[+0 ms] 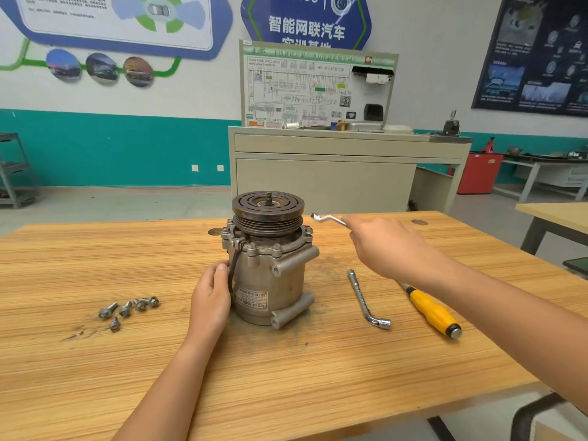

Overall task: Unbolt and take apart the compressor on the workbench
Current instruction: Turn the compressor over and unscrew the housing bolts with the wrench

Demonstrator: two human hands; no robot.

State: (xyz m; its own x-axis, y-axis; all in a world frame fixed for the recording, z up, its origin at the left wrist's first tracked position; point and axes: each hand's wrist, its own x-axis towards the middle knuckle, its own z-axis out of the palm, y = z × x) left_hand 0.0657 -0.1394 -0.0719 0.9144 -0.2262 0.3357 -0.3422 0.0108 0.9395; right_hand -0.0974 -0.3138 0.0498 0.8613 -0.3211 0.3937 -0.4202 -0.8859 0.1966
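While both forearms reach in from the bottom edge, the compressor (270, 275) stands upright at mid-frame on the wooden workbench (286, 377). Its long axis runs vertical, with the grooved pulley (268, 206) and threaded shaft stub pointing straight up and the label facing the camera. Left of it, lower in the frame, lies a cluster of loose bolts (127, 308), well apart from the housing. The left hand (210, 297) wraps the compressor's left flank, fingers curled round the body and thumb up against the black cable (234, 265) that hangs down that side. Over on the right, an L-shaped socket wrench (366, 300) lies flat on the wood, and beyond it a yellow-handled screwdriver (432, 310) runs partly under the right forearm. The right hand (381, 246) hovers above the bench at pulley height, wrist bent, fingers closed round a slim offset wrench (327, 219) whose tip sticks out leftward, near the pulley rim but clear of it. Behind the bench stands a beige cabinet (324, 179).
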